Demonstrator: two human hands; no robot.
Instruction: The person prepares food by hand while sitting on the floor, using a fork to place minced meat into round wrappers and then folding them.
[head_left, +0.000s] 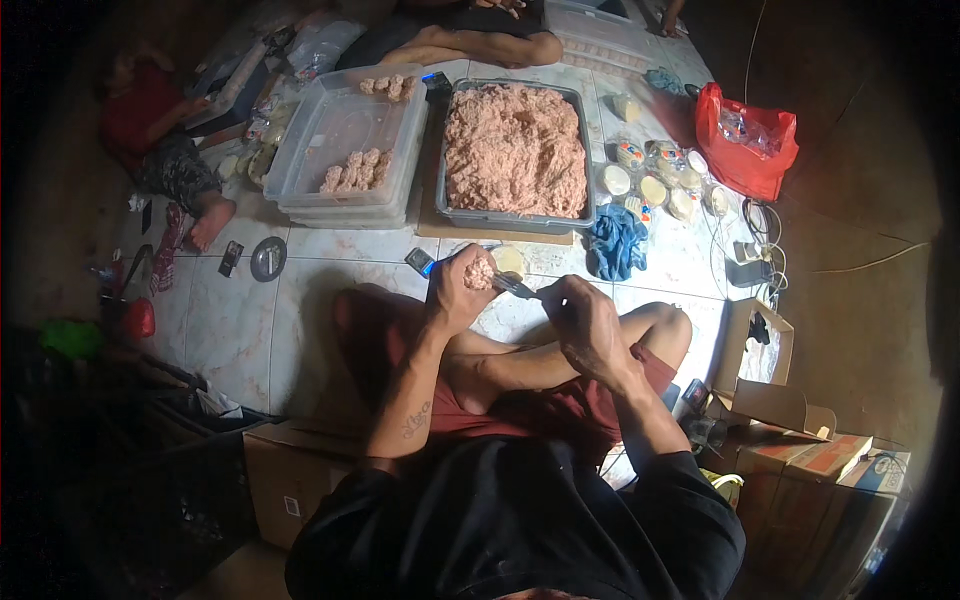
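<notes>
My left hand (455, 291) is cupped around a lump of pink, minced filling (479, 274). A fork (514, 285) held in my right hand (580, 319) touches the lump's right side. Just beyond my hands a round pale wrapper stack (510, 261) lies on the tiled floor. Farther out stands a grey tub (517, 222) heaped with the same pink mass (516, 150). To its left, a clear plastic box (341, 199) carries two groups of shaped lumps (358, 171). A small digital scale (419, 262) sits left of my left hand.
Right of the tub lie a blue cloth (618, 241), several round pale packs (654, 191) and a red plastic bag (750, 142). Cables and an adapter (748, 273) are at the right. Other people sit at the far side and far left. Cardboard boxes (817, 461) flank me.
</notes>
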